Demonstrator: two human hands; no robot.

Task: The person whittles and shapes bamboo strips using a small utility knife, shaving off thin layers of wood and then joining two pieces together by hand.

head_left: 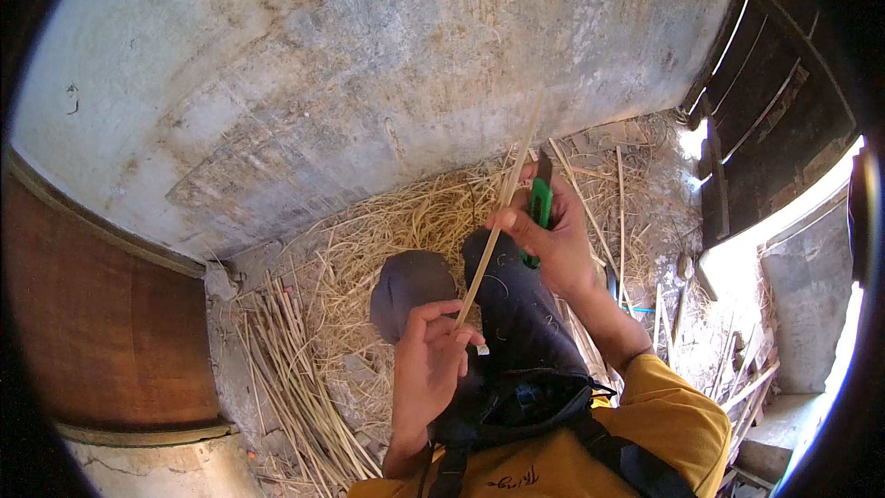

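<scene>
A long, thin, pale bamboo strip [489, 249] slants up and away from me across my knees. Its near end sits between the thumb and fingers of my left hand [430, 360], which is closed on it. My right hand [560, 244] grips a green-handled utility knife [542, 203], its dark blade pointing up and away. The thumb and a fingertip of that same hand also meet the strip partway along. Something small and white [482, 349] shows at my left fingertips; I cannot tell what it is.
Loose shavings [442, 212] cover the floor against the stained wall [387, 83]. Long strips [290, 378] lie bundled to my left, with more sticks [756, 392] at right. An open black bag [516, 406] rests on my lap. A brown panel [111, 314] stands at far left.
</scene>
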